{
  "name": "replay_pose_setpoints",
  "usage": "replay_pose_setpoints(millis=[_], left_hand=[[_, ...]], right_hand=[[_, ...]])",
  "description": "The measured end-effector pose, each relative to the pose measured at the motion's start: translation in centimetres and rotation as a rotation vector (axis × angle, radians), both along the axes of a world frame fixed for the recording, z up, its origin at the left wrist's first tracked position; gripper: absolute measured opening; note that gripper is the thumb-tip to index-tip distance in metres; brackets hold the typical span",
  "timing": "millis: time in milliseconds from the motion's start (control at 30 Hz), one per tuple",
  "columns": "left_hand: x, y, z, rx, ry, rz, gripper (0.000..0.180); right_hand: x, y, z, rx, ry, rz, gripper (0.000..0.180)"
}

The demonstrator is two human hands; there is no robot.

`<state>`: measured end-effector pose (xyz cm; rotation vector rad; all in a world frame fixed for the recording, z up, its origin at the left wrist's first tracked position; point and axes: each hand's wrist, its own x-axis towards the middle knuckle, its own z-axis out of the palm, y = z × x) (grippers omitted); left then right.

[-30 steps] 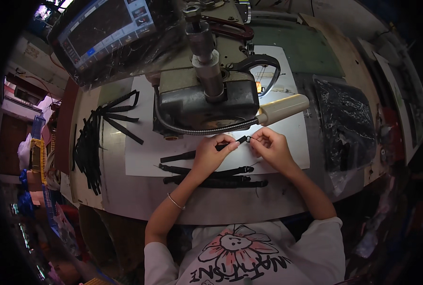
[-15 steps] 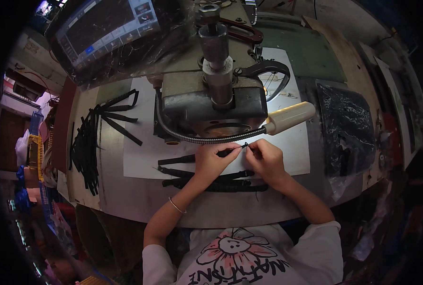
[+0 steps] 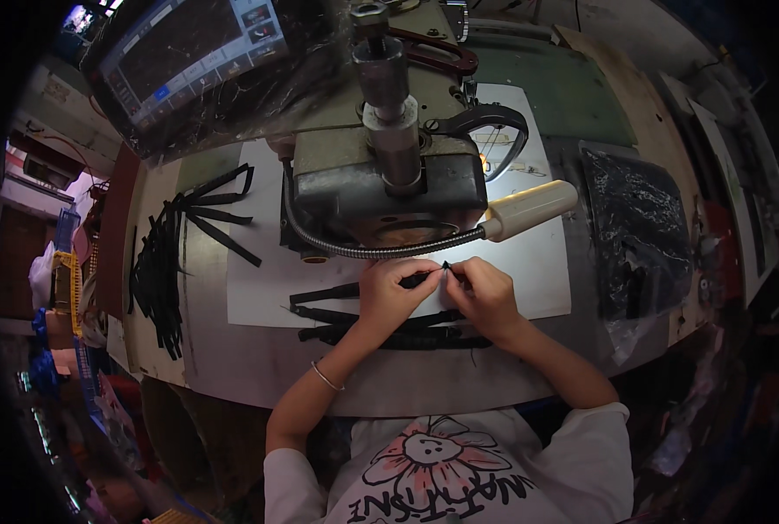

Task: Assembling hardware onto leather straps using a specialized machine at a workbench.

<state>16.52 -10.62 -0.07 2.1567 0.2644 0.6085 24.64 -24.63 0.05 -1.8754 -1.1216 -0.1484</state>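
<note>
In front of the sewing machine head (image 3: 380, 196), both hands pinch the end of a narrow black webbing strap (image 3: 446, 265). My left hand (image 3: 391, 290) is closed on it with thumb and fingertips, and my right hand (image 3: 484, 293) grips the tip from the other side. The fingers partly cover the strap, so its exact fold cannot be made out. More black straps (image 3: 407, 337) lie on the table below my hands, partly under my left wrist and beside my right one.
A larger pile of black straps (image 3: 158, 279) lies at the left. A lamp with a cream handle (image 3: 533, 211) and flexible metal neck (image 3: 380, 251) crosses just above my hands. At right is a clear plastic bag of dark material (image 3: 638, 236); a plastic-covered screen (image 3: 197, 70) stands back left.
My right hand has shifted slightly left toward my left hand. The strap end between the fingertips shows at a different angle. My left hand stays nearly in place.
</note>
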Motion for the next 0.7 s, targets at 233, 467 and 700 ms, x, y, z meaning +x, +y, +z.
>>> replay_pose_setpoints(millis=[233,467,700], left_hand=[[-0.1,-0.3,0.5,0.053,-0.025,0.032,0.008],[-0.5,0.6,0.5,0.018,0.111,0.044,0.01],[-0.6,0.4,0.6,0.063,0.088,-0.009,0.011]], right_hand=[[-0.1,0.1,0.0,0.025,-0.016,0.031,0.011],[0.6,-0.1,-0.1,0.035,0.124,0.017,0.008],[1.0,-0.4,-0.1,0.038,0.429,0.14,0.011]])
